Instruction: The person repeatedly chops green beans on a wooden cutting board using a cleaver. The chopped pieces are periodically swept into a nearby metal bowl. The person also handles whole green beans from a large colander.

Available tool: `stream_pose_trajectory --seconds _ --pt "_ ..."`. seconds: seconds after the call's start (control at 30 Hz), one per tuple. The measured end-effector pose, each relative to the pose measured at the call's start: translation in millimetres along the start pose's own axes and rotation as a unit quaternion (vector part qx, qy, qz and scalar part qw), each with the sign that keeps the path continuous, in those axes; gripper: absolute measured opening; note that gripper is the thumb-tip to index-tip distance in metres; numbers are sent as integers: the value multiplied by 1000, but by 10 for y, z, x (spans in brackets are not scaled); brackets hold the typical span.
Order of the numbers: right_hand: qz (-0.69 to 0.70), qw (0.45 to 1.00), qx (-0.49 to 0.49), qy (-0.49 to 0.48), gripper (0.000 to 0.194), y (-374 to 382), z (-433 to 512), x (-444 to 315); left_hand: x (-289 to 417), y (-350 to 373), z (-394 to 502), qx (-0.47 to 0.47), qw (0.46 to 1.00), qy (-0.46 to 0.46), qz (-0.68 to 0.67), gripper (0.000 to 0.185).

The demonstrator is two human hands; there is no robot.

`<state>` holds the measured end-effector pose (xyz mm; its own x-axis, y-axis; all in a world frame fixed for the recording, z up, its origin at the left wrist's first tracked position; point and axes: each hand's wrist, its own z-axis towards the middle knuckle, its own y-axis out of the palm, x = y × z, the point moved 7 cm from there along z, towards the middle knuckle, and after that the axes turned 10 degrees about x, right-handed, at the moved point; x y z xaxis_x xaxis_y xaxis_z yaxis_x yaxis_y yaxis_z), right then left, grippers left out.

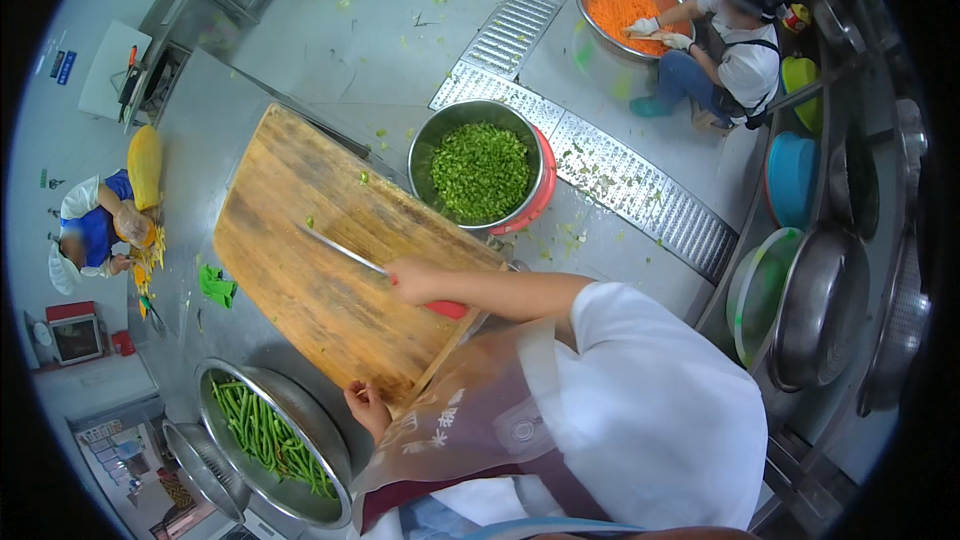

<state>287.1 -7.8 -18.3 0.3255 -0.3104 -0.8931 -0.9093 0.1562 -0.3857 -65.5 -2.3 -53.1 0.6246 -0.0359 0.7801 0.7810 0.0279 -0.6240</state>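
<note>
My right hand (414, 281) is closed on the red handle of a kitchen knife (345, 250), whose blade lies low over the thick wooden cutting board (322, 217); whether it touches the wood I cannot tell. At the board's near left corner is my left hand (367, 403), fingers curled, with nothing plainly in it. Close beside that hand stands a metal bowl (341, 457) of whole green beans (270, 431). Beyond the board's right edge, a deep metal pot (417, 157) holds chopped green vegetable pieces (480, 172). A few green bits dot the board.
A green cloth (217, 286) lies on the metal table (180, 202). Across it, a co-worker (94, 210) handles a yellow squash (145, 165). A seated person (739, 52) works over a basin of shredded carrot (626, 11). Racks with basins (821, 307) stand at the right.
</note>
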Motion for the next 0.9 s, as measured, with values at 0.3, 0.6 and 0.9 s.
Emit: stream_pose_trajectory --seconds 0.3,0.6,0.9 --pt "122 990 20 73 18 -236 255 80 -67 -131 -309 31 998 -40 43 16" --pt "58 971 212 96 22 -1142 -139 480 -4 -18 -452 35 999 -29 12 16" --pt "3 998 55 17 34 -1066 -509 509 289 148 -255 -18 998 6 56 12"
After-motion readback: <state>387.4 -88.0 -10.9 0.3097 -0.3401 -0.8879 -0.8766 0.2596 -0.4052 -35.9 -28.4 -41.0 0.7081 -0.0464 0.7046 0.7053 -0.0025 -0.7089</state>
